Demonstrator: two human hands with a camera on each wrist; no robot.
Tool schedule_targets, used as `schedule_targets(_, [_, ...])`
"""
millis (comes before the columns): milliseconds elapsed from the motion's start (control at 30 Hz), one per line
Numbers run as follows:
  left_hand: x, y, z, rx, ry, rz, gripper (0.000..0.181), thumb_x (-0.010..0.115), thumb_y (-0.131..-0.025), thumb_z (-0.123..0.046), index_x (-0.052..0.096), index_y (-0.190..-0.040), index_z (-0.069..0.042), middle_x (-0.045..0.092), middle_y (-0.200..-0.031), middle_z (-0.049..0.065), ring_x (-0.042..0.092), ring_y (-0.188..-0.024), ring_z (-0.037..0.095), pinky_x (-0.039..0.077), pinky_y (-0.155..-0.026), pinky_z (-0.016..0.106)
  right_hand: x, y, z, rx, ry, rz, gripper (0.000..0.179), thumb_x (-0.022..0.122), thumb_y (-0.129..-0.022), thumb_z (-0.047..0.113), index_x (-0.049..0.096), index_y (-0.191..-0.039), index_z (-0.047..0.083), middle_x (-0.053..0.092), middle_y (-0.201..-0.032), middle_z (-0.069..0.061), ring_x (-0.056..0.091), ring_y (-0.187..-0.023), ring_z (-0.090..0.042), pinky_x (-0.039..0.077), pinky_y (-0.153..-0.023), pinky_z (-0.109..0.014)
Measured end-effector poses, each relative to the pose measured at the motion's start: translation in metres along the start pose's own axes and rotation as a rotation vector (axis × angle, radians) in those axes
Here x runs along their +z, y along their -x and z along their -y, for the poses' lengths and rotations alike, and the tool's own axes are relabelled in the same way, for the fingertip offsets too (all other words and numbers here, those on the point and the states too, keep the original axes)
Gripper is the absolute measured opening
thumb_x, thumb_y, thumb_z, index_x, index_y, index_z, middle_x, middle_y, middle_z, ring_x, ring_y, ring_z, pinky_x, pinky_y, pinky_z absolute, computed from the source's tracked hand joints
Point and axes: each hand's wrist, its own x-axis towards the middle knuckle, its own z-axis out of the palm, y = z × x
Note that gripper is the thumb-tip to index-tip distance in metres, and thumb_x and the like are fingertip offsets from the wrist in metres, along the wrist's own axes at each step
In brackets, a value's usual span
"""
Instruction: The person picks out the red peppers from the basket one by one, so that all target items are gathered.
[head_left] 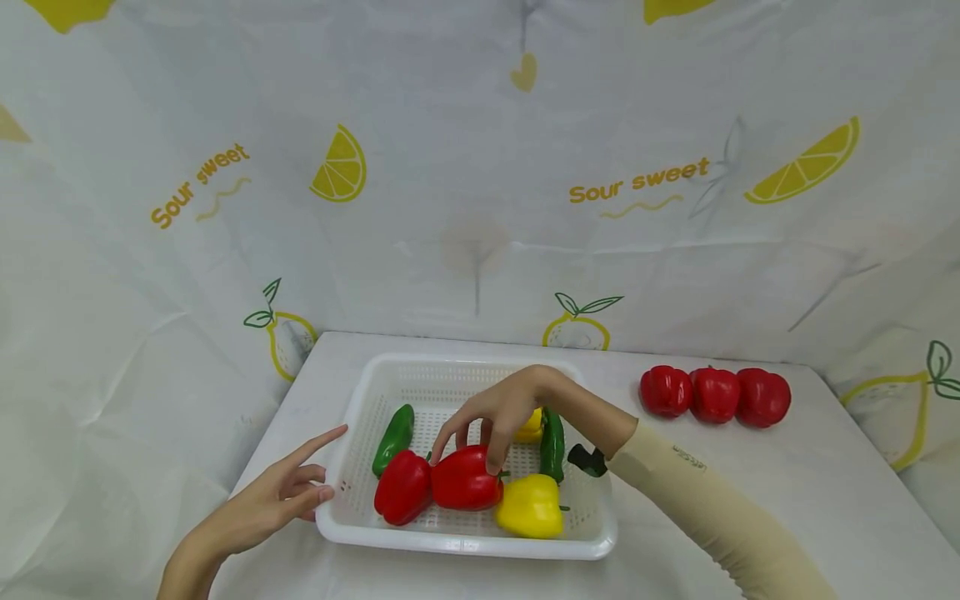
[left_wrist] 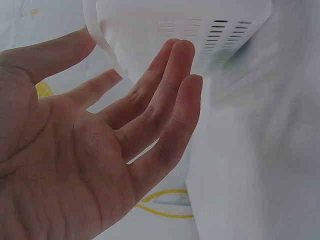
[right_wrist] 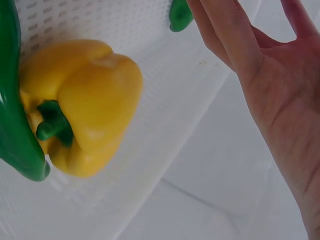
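Observation:
My right hand (head_left: 501,410) reaches down into a white plastic basket (head_left: 465,546). Its thumb and fingers span a red bell pepper (head_left: 465,490) from above and grip it at both ends; the right wrist view cuts off the fingertips. Another red bell pepper (head_left: 402,492) lies against it on the left, and a yellow bell pepper (head_left: 534,508) on the right. At the basket's left side, my left hand (head_left: 273,500) touches the rim with thumb and fingers, loosely bent, as the left wrist view (left_wrist: 100,145) also shows.
Inside the basket lie a green pepper (head_left: 394,437) at left, and another long green pepper (head_left: 552,446) beside a second yellow bell pepper (right_wrist: 100,100). Three red bell peppers (head_left: 715,395) stand in a row on the white table, right of the basket. Behind hangs a lemon-print cloth (head_left: 480,167).

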Motion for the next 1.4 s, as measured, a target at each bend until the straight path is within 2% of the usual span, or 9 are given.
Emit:
schedule_targets(67, [0.0, 0.0, 0.0, -0.002, 0.0, 0.0, 0.077, 0.057, -0.112, -0.014, 0.011, -0.175, -0.013, 0.069, -0.128, 0.03, 0.075, -0.11, 0.011, 0.067, -0.088, 0.032, -0.001, 0.004, -0.001, -0.045, 0.028, -0.018, 0.073, 0.073, -0.085, 0.017, 0.055, -0.156, 0.018, 0.064, -0.143, -0.005, 0.063, -0.122, -0.01, 0.062, -0.103, -0.031])
schedule_targets(200, [0.0, 0.0, 0.0, -0.007, 0.001, 0.0, 0.077, 0.057, -0.112, -0.014, 0.011, -0.175, -0.014, 0.068, -0.128, 0.03, 0.075, -0.11, 0.011, 0.067, -0.088, 0.031, -0.002, 0.013, -0.002, -0.084, 0.039, -0.067, 0.072, 0.069, -0.085, 0.017, 0.055, -0.155, 0.016, 0.063, -0.143, -0.006, 0.061, -0.125, -0.012, 0.061, -0.104, -0.032])
schedule_targets(400, [0.0, 0.0, 0.0, -0.006, -0.007, -0.005, 0.077, 0.057, -0.112, -0.014, 0.012, -0.175, -0.014, 0.068, -0.128, 0.029, 0.075, -0.11, 0.01, 0.067, -0.088, 0.031, -0.002, 0.031, -0.003, -0.1, -0.02, -0.162, 0.069, 0.068, -0.085, 0.016, 0.058, -0.153, 0.014, 0.061, -0.149, -0.008, 0.066, -0.12, -0.017, 0.064, -0.098, -0.034])
schedule_targets(567, [0.0, 0.0, 0.001, 0.008, -0.005, -0.003, 0.078, 0.057, -0.112, -0.013, 0.012, -0.175, -0.014, 0.069, -0.127, 0.029, 0.076, -0.11, 0.011, 0.067, -0.087, 0.032, 0.0, 0.046, -0.003, -0.129, -0.06, -0.237, 0.065, 0.068, -0.087, 0.016, 0.06, -0.151, 0.014, 0.062, -0.15, -0.006, 0.065, -0.124, -0.02, 0.064, -0.098, -0.037])
schedule_targets(700, [0.0, 0.0, 0.001, 0.017, -0.001, 0.003, 0.078, 0.057, -0.112, -0.012, 0.011, -0.175, -0.014, 0.069, -0.125, 0.029, 0.076, -0.11, 0.011, 0.067, -0.088, 0.032, 0.002, 0.057, -0.005, -0.17, -0.104, -0.273, 0.064, 0.069, -0.088, 0.016, 0.06, -0.151, 0.011, 0.061, -0.151, -0.009, 0.062, -0.13, -0.024, 0.064, -0.1, -0.04])
schedule_targets(967, [0.0, -0.001, 0.002, 0.015, 0.006, 0.005, 0.077, 0.056, -0.113, -0.012, 0.01, -0.175, -0.014, 0.07, -0.124, 0.028, 0.076, -0.11, 0.011, 0.067, -0.088, 0.033, 0.013, 0.075, -0.008, -0.19, -0.186, -0.365, 0.056, 0.063, -0.095, 0.015, 0.058, -0.151, 0.007, 0.061, -0.152, -0.014, 0.061, -0.133, -0.027, 0.063, -0.104, -0.041])
schedule_targets(1167, [0.0, -0.001, 0.001, -0.009, -0.002, -0.003, 0.079, 0.058, -0.112, -0.014, 0.011, -0.175, -0.014, 0.069, -0.128, 0.029, 0.076, -0.109, 0.011, 0.067, -0.087, 0.032, 0.023, 0.088, -0.009, -0.204, -0.202, -0.448, 0.052, 0.063, -0.095, 0.012, 0.058, -0.147, 0.007, 0.062, -0.148, -0.017, 0.064, -0.127, -0.031, 0.063, -0.1, -0.04])
schedule_targets(1400, [0.0, -0.001, 0.001, -0.015, -0.003, -0.006, 0.079, 0.059, -0.112, -0.014, 0.011, -0.175, -0.014, 0.069, -0.128, 0.03, 0.076, -0.109, 0.011, 0.067, -0.087, 0.031, 0.033, 0.1, -0.013, -0.239, -0.207, -0.568, 0.043, 0.057, -0.101, 0.007, 0.057, -0.144, 0.007, 0.061, -0.146, -0.016, 0.065, -0.128, -0.033, 0.063, -0.102, -0.042])
